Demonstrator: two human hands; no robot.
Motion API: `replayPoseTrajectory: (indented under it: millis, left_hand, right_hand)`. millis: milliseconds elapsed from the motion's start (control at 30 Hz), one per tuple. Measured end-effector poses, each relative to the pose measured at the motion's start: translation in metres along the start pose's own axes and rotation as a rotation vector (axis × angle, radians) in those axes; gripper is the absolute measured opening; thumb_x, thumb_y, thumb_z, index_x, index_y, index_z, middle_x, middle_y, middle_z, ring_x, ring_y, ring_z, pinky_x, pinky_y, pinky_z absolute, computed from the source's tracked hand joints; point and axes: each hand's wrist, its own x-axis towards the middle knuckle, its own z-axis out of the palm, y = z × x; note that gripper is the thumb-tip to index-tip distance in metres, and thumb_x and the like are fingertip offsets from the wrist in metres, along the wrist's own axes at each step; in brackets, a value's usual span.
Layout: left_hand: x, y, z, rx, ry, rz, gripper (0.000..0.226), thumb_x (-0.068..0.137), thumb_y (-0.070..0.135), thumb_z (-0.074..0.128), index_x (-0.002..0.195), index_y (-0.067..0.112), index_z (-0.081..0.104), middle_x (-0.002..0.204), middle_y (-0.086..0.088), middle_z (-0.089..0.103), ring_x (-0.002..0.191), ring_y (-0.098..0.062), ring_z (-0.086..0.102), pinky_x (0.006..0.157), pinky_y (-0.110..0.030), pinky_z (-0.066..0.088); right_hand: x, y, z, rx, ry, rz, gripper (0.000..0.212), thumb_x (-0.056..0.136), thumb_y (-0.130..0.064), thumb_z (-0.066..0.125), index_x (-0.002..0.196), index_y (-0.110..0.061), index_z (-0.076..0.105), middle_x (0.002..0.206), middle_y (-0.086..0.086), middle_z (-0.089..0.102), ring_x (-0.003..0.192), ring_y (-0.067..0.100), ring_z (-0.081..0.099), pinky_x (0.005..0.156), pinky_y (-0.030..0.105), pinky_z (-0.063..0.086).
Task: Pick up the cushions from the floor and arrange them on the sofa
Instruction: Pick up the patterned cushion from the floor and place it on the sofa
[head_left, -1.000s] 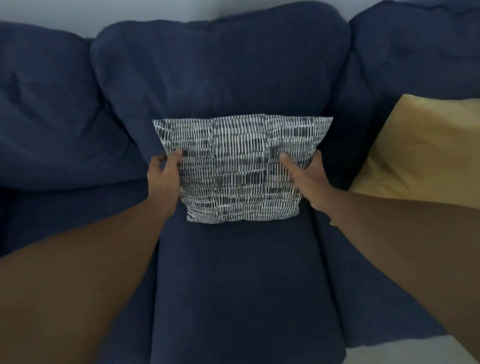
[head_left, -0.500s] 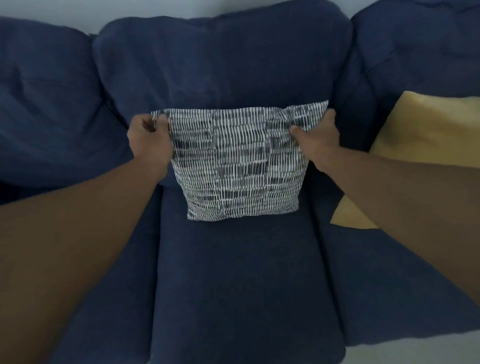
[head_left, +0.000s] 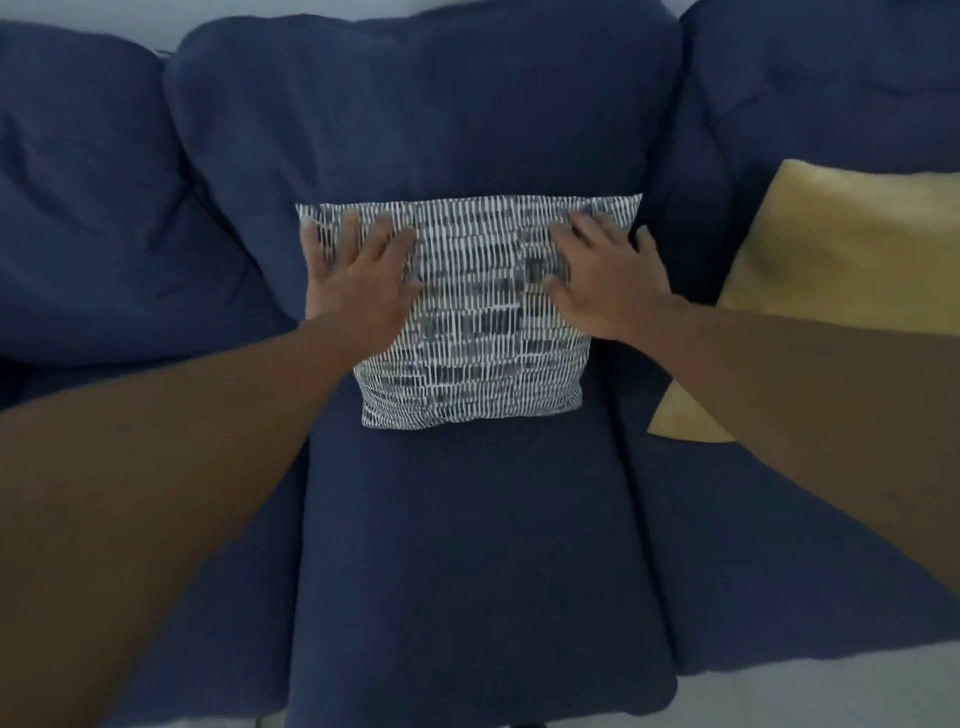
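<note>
A black-and-white patterned cushion (head_left: 478, 322) leans against the back of the middle seat of the dark blue sofa (head_left: 467, 545). My left hand (head_left: 358, 275) lies flat on its upper left part, fingers spread. On its upper right part my right hand (head_left: 605, 280) rests flat the same way. Neither hand grips it. A yellow cushion (head_left: 841, 260) leans on the right seat, partly hidden by my right forearm.
The sofa's left seat and back pillow (head_left: 93, 234) hold nothing. A strip of pale floor (head_left: 831, 691) shows at the bottom right, in front of the sofa.
Both hands have let go of the patterned cushion's top corners and now lie flat on its front. The cushion stays against the backrest.
</note>
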Motion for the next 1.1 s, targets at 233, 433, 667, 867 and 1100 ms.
replayPoseTrajectory:
  millis: [233, 433, 667, 867, 1100]
  left_hand:
    - [0.004, -0.028, -0.033, 0.011, -0.002, -0.080, 0.063, 0.112, 0.028, 0.041, 0.168, 0.014, 0.018, 0.177, -0.013, 0.015, 0.163, -0.039, 0.004, 0.129, -0.062, -0.003]
    - [-0.037, -0.016, -0.045, -0.189, -0.081, -0.072, 0.064, 0.108, 0.035, 0.049, 0.163, 0.010, 0.029, 0.173, -0.016, 0.026, 0.159, -0.038, 0.023, 0.129, -0.060, 0.014]
    - [-0.078, 0.023, -0.058, -0.283, -0.330, -0.062, 0.067, 0.106, 0.040, 0.055, 0.163, 0.013, 0.033, 0.170, -0.011, 0.035, 0.152, -0.036, 0.039, 0.124, -0.056, 0.032]
    - [-0.117, 0.019, -0.053, -0.392, -0.406, -0.160, 0.065, 0.106, 0.045, 0.050, 0.163, 0.020, 0.032, 0.168, -0.007, 0.039, 0.147, -0.036, 0.045, 0.118, -0.055, 0.039]
    - [-0.188, -0.028, -0.046, -0.437, -0.432, -0.275, 0.062, 0.108, 0.041, 0.049, 0.162, 0.016, 0.034, 0.164, -0.007, 0.041, 0.144, -0.032, 0.045, 0.118, -0.049, 0.037]
  right_hand:
    - [-0.011, 0.018, -0.024, -0.044, -0.098, 0.055, 0.072, 0.108, -0.047, 0.041, 0.170, -0.022, 0.016, 0.179, 0.004, 0.007, 0.164, 0.032, 0.007, 0.128, 0.065, 0.009]
    - [-0.031, 0.020, -0.038, -0.023, -0.136, 0.013, 0.069, 0.109, -0.044, 0.042, 0.169, -0.017, 0.021, 0.177, 0.009, 0.018, 0.162, 0.033, 0.016, 0.128, 0.060, 0.017]
    - [-0.056, -0.002, -0.048, -0.031, -0.206, -0.052, 0.065, 0.109, -0.041, 0.045, 0.167, -0.018, 0.028, 0.173, 0.007, 0.029, 0.158, 0.033, 0.025, 0.124, 0.058, 0.024]
    - [-0.064, -0.056, -0.043, -0.094, -0.233, -0.151, 0.061, 0.108, -0.041, 0.045, 0.162, -0.015, 0.037, 0.167, 0.012, 0.039, 0.155, 0.034, 0.033, 0.121, 0.055, 0.034]
    - [-0.069, -0.157, -0.029, -0.179, -0.291, -0.279, 0.053, 0.109, -0.042, 0.043, 0.157, -0.019, 0.043, 0.162, 0.006, 0.043, 0.149, 0.029, 0.037, 0.117, 0.051, 0.036]
